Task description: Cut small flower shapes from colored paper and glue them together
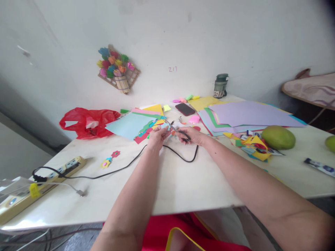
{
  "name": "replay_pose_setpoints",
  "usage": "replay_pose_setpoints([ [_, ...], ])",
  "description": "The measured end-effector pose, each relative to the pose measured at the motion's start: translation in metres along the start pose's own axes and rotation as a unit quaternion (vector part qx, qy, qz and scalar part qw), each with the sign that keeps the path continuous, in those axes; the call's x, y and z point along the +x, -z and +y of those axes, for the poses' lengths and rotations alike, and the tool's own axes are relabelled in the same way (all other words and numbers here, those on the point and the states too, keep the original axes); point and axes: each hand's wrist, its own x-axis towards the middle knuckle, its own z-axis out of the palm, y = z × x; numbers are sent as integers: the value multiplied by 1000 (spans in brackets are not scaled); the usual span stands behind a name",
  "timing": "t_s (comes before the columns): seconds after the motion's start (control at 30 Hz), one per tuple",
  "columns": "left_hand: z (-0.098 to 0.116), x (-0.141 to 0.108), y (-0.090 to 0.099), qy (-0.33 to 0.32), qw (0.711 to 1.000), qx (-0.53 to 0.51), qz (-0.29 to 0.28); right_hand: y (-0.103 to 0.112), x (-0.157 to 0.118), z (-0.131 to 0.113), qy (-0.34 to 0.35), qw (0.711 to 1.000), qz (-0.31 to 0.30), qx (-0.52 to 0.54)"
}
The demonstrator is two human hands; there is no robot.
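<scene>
In the middle of the table, my right hand is closed around a pair of scissors with dark handles, their blades pointing up and left. Close beside it, my left hand has its fingers pinched near the blades; what they hold is too small to make out. Cut pieces of coloured paper, some with wavy edges, lie just beyond my left hand. Two small paper flowers rest on the table to the left, one yellow and one red.
A black cable runs below my hands to a power strip. Around are a red plastic bag, a phone, stacked paper sheets, paper scraps, a green mango, a tube and a dark bottle.
</scene>
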Motion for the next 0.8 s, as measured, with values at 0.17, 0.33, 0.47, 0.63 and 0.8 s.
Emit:
replay_pose_setpoints([
  [0.17,-2,1,2,2,1000,0,-11,2,0,1,3,1000,-7,2],
  [0.33,-4,1,1,4,1000,-2,-5,2,-1,0,-3,1000,-7,-2],
  [0.47,-3,0,0,9,1000,-7,0,2,-1,0,-5,1000,-7,-1],
  [0.63,-3,-1,-2,7,1000,-13,8,1,-1,0,-5,1000,-5,2],
  [0.8,-3,0,-3,9,1000,-13,15,1,0,1,2,1000,-4,-6],
])
